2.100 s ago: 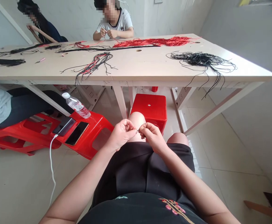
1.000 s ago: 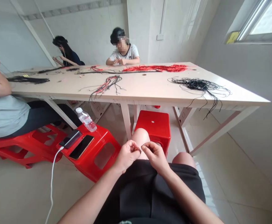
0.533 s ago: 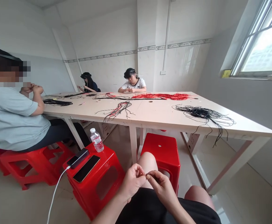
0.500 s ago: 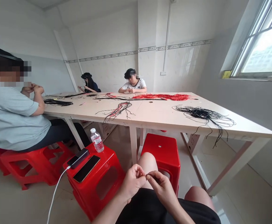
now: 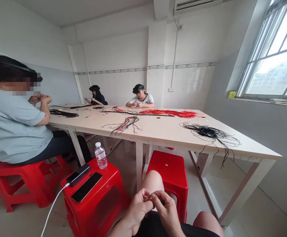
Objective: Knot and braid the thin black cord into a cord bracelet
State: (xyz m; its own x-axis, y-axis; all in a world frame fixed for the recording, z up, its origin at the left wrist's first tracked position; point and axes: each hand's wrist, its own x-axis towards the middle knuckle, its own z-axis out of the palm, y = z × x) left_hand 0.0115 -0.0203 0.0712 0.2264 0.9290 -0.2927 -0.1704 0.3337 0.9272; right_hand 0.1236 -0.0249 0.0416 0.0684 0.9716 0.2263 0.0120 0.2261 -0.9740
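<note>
My left hand [image 5: 139,208] and my right hand [image 5: 166,209] meet over my knees at the bottom middle of the view. Both are closed in a pinch, fingertips touching, on a thin dark cord [image 5: 152,195] that barely shows between them. In front of me stands a long pale table [image 5: 158,130]. On it lie a black cord bundle [image 5: 208,132] at the right, a mixed red and black bundle [image 5: 125,124] in the middle, and a long red cord pile [image 5: 173,113] at the back.
A red stool [image 5: 168,174] stands just beyond my knee. Another red stool [image 5: 94,194] at the left carries two phones [image 5: 83,182] and a water bottle [image 5: 100,155]. A person in a grey shirt [image 5: 12,125] sits left; two more people sit at the far side.
The view has tilted up from my lap to the room. My hands stay pinched together and now sit lower in the picture.
</note>
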